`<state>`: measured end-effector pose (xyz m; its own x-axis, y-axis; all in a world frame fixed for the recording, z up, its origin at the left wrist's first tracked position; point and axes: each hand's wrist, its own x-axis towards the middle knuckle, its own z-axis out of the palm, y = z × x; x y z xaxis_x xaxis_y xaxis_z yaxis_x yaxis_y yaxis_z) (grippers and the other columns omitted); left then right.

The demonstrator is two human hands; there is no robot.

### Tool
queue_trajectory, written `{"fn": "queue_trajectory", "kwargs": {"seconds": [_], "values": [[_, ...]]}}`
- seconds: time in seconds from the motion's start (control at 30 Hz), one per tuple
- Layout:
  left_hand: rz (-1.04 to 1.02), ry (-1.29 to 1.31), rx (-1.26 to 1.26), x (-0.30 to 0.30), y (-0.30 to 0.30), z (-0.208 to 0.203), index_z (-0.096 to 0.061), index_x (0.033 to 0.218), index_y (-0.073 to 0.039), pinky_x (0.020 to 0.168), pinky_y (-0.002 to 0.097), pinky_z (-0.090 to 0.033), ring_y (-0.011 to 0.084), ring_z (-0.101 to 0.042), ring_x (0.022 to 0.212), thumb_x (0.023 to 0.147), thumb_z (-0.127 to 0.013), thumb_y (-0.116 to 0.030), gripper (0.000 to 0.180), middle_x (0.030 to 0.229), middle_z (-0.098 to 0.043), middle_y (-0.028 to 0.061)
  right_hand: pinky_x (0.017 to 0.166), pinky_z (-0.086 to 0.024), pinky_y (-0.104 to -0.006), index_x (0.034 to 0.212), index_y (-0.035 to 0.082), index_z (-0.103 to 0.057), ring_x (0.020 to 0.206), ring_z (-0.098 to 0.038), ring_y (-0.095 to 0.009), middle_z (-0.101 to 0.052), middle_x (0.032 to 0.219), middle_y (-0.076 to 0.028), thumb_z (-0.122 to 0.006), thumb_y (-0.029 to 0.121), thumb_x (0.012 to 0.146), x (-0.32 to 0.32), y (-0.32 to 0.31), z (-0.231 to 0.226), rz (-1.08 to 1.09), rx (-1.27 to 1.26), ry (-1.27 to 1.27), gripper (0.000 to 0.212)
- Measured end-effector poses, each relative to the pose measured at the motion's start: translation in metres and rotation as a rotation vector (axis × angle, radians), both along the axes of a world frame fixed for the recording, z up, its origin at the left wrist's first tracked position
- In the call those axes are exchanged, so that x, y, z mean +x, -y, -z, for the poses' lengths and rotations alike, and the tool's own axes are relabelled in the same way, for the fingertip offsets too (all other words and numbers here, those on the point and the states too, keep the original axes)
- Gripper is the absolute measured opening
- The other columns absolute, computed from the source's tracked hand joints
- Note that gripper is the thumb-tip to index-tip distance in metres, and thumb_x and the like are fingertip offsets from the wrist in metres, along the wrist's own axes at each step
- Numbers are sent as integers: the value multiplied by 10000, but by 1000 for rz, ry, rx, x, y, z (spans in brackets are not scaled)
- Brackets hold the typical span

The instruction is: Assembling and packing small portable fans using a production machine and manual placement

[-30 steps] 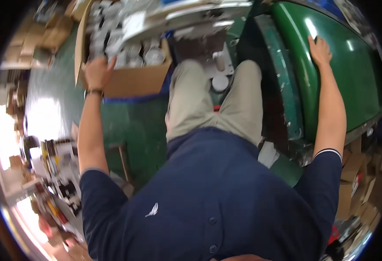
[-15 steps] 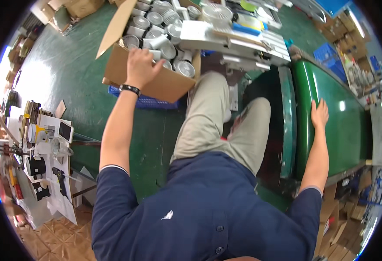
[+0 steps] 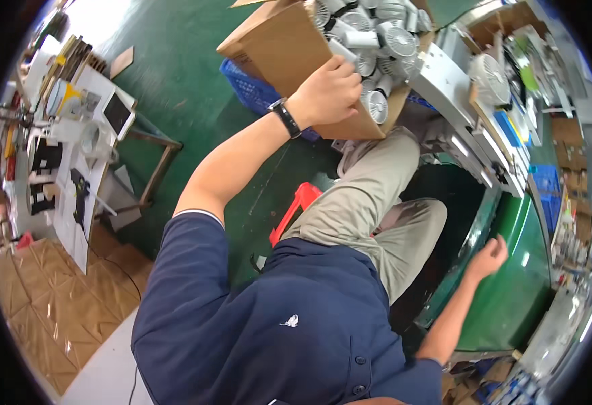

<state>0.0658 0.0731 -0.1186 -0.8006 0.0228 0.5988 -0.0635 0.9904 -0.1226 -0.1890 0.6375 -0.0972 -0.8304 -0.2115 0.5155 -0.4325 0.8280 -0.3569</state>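
My left hand (image 3: pixel 328 89) is closed over the near rim of an open cardboard box (image 3: pixel 279 50), its fingertips hidden on the inner side. The box is filled with small white handheld fans (image 3: pixel 397 42) with round grilles and cylindrical handles, heaped in mixed directions. One white handle lies right beside my left fingers. At the right, my right hand (image 3: pixel 488 258) is by the rounded edge of a green conveyor belt (image 3: pixel 512 297), fingers loosely bent and nothing visible in them.
A blue plastic crate (image 3: pixel 245 88) sits under the box. Right of it, a white-topped bench (image 3: pixel 444 77) carries another fan (image 3: pixel 490 77) and loose parts. A red stool (image 3: pixel 296 209) stands beside my leg. A worktable (image 3: pixel 87 196) with a glue gun (image 3: pixel 78 192) is at left.
The view has turned, so the box and bench appear farther right. My left hand stays at the box rim. My right hand, previously flat on the belt, now has bent fingers nearer its edge.
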Motion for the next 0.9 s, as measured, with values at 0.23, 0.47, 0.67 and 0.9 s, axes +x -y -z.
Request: {"fn": "queue_trajectory", "kwargs": {"seconds": [0.23,0.47,0.67,0.9], "values": [[130,38,32,14,10,-12,-650,836,-148,1051,374,-434,215,-584,961,765,-835,-281,239,932,-658,8,1085,-503,-386,1409,-12,-635,1256,-655,-333,-694,1365,-181,-655,215,1044,89,282,60,-674,-139,542,431],[144,176,119,53,14,-20,-587,859,-129,981,382,-444,233,-571,930,830,-811,-258,260,903,-605,27,1067,-501,-473,1292,-37,-671,1108,-706,-447,-735,1230,-251,-621,411,1006,47,385,67,-401,399,744,534],[72,246,180,103,15,-36,-586,808,-116,972,399,-458,246,-564,908,824,-823,-212,257,872,-588,34,1039,-500,-475,1011,-12,-721,943,-717,-434,-780,980,-216,-681,317,913,83,398,69,-592,612,526,345],[41,308,139,152,15,-45,-600,805,-111,1007,410,-462,251,-569,904,808,-831,-199,248,861,-590,35,999,-501,-440,861,45,-677,888,-695,-401,-755,853,-172,-694,253,869,147,368,94,-752,508,179,209]]}}
